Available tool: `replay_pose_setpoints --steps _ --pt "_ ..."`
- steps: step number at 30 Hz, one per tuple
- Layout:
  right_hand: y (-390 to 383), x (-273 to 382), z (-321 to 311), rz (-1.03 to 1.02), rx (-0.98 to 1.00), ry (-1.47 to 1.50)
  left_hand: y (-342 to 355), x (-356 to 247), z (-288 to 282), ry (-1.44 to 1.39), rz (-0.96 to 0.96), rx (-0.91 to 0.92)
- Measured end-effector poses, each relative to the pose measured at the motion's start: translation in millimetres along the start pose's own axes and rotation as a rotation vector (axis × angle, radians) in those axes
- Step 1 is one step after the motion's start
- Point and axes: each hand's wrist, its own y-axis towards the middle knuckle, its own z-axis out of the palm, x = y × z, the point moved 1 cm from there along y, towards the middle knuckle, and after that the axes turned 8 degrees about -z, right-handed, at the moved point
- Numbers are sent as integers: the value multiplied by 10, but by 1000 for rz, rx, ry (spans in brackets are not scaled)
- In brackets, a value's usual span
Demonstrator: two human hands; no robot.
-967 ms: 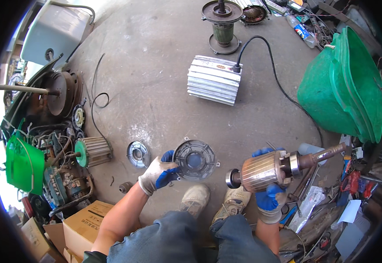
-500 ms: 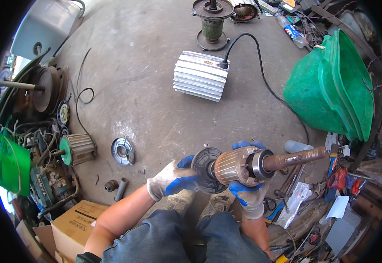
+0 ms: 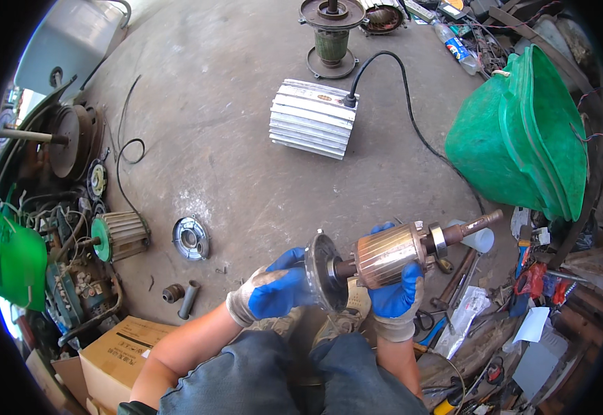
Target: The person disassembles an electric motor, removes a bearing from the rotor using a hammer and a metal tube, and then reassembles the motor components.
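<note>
My right hand (image 3: 398, 297), in a white and blue glove, is closed around a motor rotor (image 3: 388, 256) from below, with blue fingertips showing over its far side. The rotor's long brown shaft (image 3: 477, 225) points right and slightly up, with a bright bearing (image 3: 438, 238) near the rotor body. On the left part of the shaft sits a dark round motor end cover (image 3: 327, 271), tilted nearly edge-on. My left hand (image 3: 270, 289), gloved alike, grips the left side of this cover; some fingertips are hidden behind it. Both hands are above my knees and shoes.
A silver finned motor housing (image 3: 313, 119) with a black cable lies ahead. A loose end cover (image 3: 191, 238) and a short metal tube (image 3: 189, 299) lie on the left. A green bin (image 3: 484, 138) stands right, above scattered tools. A cardboard box (image 3: 118, 353) is at lower left.
The rotor has turned so its side faces me, and its shaft end has moved left and up. The end cover has swung closer to edge-on. Both hands still hold on.
</note>
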Motion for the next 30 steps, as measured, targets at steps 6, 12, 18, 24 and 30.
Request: replay_pose_setpoints --steps 6,12,18,24,30 --pt "-43 -194 -194 264 -179 253 39 -124 432 949 220 -532" --pt "-172 -364 -125 533 -219 378 -34 -313 474 1039 210 -447" --pt "-228 -515 -31 738 -105 522 -5 -361 849 1007 98 -524" --pt "-137 -466 4 738 20 755 91 -359 827 962 146 -490" --pt "-52 -289 -9 253 473 69 379 -493 1040 855 116 -369"
